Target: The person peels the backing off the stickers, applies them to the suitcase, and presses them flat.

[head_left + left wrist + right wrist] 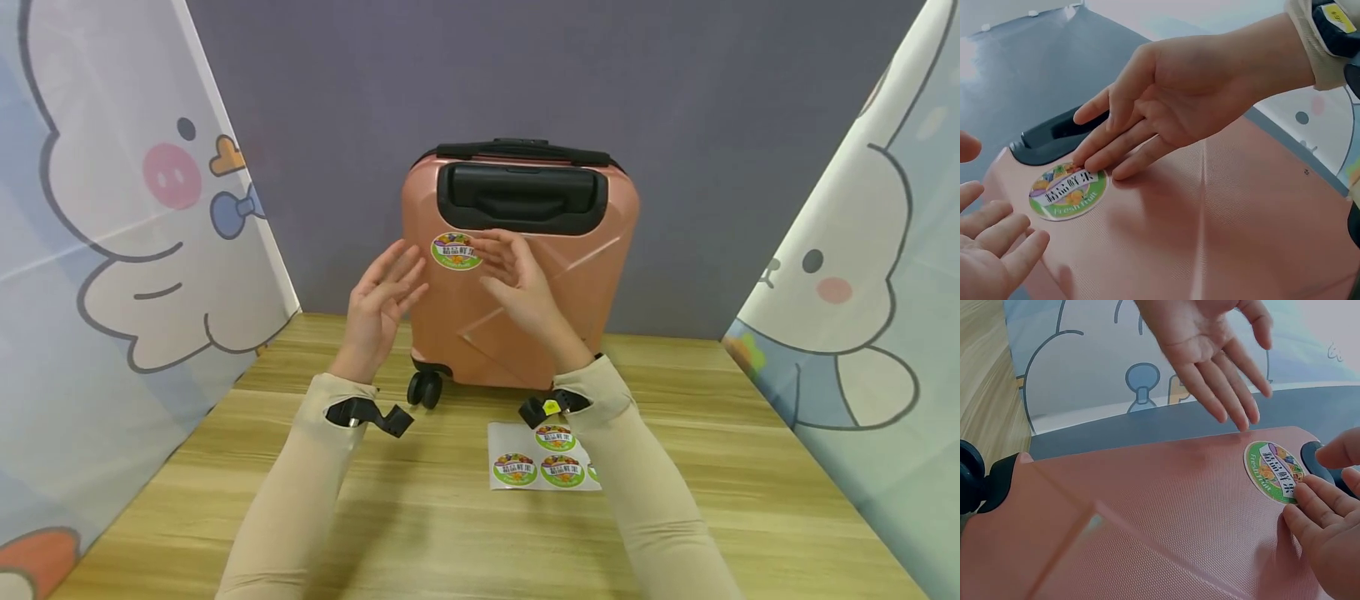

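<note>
A pink hard-shell suitcase (510, 350) stands upright, with a black handle recess near its top. On its upper left front lies an oval fruit sticker (452, 253) with a green border and coloured fruit. My right hand (522, 281) has its fingers extended, fingertips at the sticker's right edge; in the left wrist view the sticker (1060, 200) looks flat against the shell. To the sticker's left, my left hand (381, 296) is raised with fingers spread and holds nothing. The right wrist view shows that left hand (1213, 369) beside the suitcase's edge.
A white sheet of matching stickers (512, 482) lies on the wooden table (420, 533) before the suitcase, partly hidden by my right forearm. Black wheels (425, 388) show at the lower left corner. A grey backdrop (712, 167) and cartoon-printed side panels (127, 275) surround the table.
</note>
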The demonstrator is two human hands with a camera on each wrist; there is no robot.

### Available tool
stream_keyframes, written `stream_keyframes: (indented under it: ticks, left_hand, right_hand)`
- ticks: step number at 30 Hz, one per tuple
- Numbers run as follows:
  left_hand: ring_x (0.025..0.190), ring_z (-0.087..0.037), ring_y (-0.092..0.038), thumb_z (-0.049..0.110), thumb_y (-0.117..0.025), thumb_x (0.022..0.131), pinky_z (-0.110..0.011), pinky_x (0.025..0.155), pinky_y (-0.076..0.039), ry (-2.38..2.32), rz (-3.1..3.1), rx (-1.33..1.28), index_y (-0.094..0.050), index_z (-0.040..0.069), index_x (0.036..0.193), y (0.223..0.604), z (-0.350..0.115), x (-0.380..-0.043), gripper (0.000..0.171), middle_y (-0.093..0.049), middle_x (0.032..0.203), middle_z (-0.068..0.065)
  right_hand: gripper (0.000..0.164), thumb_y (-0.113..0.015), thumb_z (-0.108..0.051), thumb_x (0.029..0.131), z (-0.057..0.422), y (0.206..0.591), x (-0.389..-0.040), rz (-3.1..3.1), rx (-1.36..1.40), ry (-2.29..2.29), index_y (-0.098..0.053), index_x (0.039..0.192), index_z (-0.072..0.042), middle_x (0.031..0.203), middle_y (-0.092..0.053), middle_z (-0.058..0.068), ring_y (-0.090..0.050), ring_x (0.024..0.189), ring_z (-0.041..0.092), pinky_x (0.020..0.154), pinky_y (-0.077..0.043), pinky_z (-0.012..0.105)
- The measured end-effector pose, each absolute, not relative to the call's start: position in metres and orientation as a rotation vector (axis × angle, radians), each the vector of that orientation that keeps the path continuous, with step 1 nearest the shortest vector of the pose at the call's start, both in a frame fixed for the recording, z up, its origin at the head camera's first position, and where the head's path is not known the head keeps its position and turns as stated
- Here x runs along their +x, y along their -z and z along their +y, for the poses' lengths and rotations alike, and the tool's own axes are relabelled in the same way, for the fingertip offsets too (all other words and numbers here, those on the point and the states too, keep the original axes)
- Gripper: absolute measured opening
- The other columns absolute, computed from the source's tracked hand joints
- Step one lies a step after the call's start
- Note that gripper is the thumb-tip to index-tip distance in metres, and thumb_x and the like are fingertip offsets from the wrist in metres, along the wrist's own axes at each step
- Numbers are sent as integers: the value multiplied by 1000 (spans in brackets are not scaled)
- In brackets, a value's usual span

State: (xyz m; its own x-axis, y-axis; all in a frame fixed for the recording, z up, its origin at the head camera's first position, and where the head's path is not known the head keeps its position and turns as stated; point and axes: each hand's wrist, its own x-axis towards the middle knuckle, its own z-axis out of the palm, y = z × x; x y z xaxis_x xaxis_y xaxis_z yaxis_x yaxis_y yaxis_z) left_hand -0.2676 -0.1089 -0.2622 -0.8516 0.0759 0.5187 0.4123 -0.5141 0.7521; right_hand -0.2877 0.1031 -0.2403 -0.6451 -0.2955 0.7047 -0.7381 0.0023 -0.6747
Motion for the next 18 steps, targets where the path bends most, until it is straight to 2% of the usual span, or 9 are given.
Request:
stream_keyframes:
  ticks: [4, 9, 11, 16, 18]
  left_hand:
    - [135, -30, -47, -5, -38, 98, -41, 107, -43, 2492, -1418, -743, -35, -6, 150, 264, -109, -272, 52, -46, 148, -20]
    - [125, -27, -56, -2, -41, 100, -37, 100, -49, 2506, -1470, -712, -41, -12, 143, 263, -96, -278, 44, -64, 127, -9]
    - [123, -26, -57, -2, -41, 100, -36, 98, -50, 2515, -1502, -709, -42, -13, 142, 264, -91, -280, 43, -64, 125, -8]
    - [126, -27, -56, -1, -41, 101, -36, 97, -50, 2541, -1573, -717, -42, -13, 143, 266, -79, -285, 43, -58, 134, -18]
    - [123, -26, -57, -1, -42, 101, -36, 97, -50, 2551, -1584, -708, -43, -12, 142, 266, -76, -288, 43, -59, 131, -17]
  right_hand:
    - [51, -51, 16, 90, 102, 242, -287, -1917, 1049, -1704, -37, 139, 8, 138, -52, 25, -50, 130, 32, 108, -42, 39]
    - [48, -51, 16, 90, 104, 242, -288, -1898, 1014, -1716, -39, 137, 9, 133, -54, 26, -52, 126, 34, 107, -42, 42]
    - [47, -51, 16, 91, 104, 242, -288, -1885, 1007, -1716, -39, 136, 9, 131, -54, 27, -53, 124, 35, 105, -43, 42]
    - [46, -51, 15, 91, 103, 243, -288, -1867, 991, -1714, -40, 135, 10, 128, -55, 28, -54, 120, 36, 103, -45, 42]
    - [46, -51, 14, 91, 103, 244, -287, -1871, 975, -1717, -41, 135, 9, 128, -56, 28, -54, 119, 36, 103, -45, 41]
